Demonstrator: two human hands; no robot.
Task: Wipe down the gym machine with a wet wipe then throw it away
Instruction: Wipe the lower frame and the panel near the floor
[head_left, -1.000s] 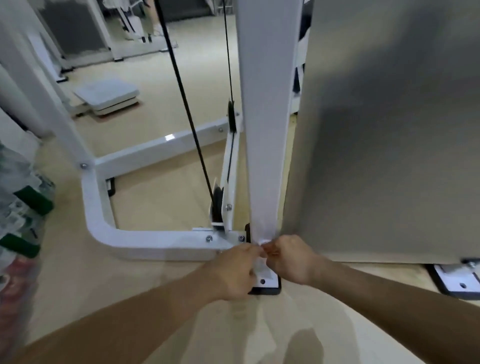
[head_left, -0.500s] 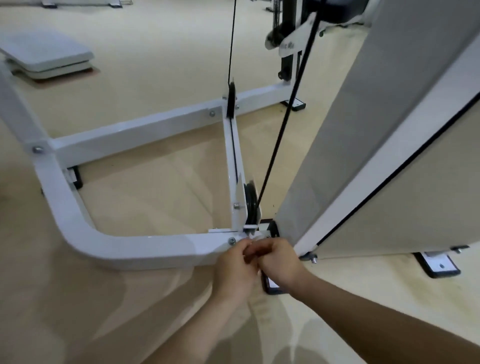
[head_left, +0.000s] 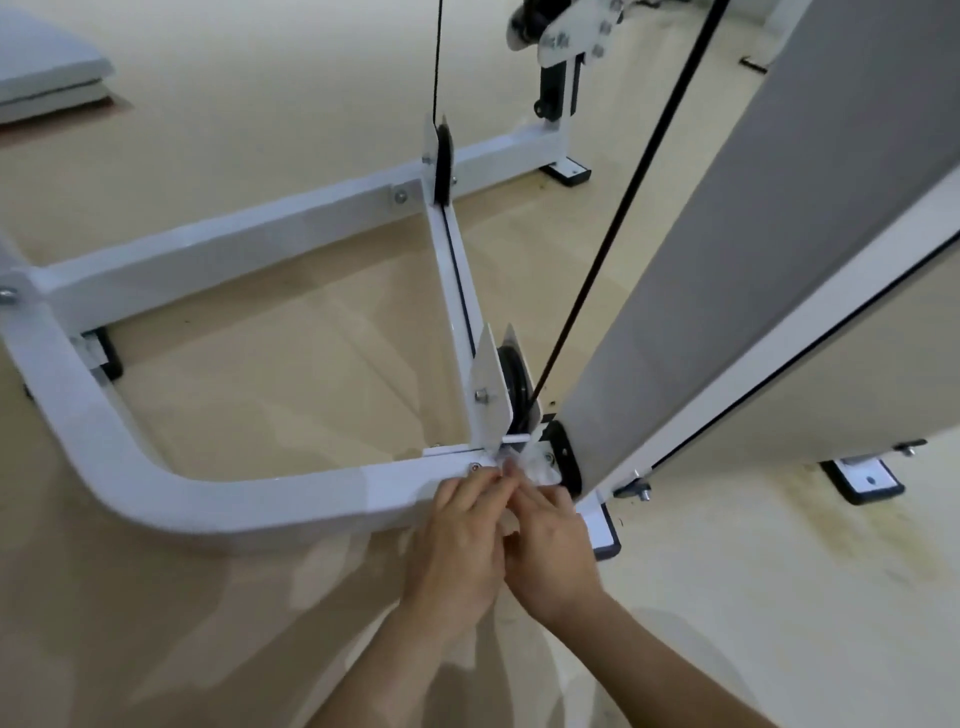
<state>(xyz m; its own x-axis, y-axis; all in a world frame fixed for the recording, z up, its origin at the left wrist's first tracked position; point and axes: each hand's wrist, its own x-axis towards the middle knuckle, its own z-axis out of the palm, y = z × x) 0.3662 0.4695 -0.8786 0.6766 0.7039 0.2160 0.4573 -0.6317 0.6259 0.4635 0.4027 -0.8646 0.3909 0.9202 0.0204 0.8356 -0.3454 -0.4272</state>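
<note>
Both grips were clenched on the thin white wet wipe (head_left: 540, 467). Left hand (head_left: 462, 530) and right hand (head_left: 553, 551) pinched it at the fingertips, backs up, hands pressed side by side, forearms converging from below. Versus half a second before: hands stayed at the same joint, but more of the wipe showed past the fingertips. The wipe lay against the corner of the white steel tube machine frame (head_left: 234, 499), just below the black pulley wheel (head_left: 514, 384) and beside the foot of the grey side panel (head_left: 753, 234). Beige floor (head_left: 260, 389) underneath.
</note>
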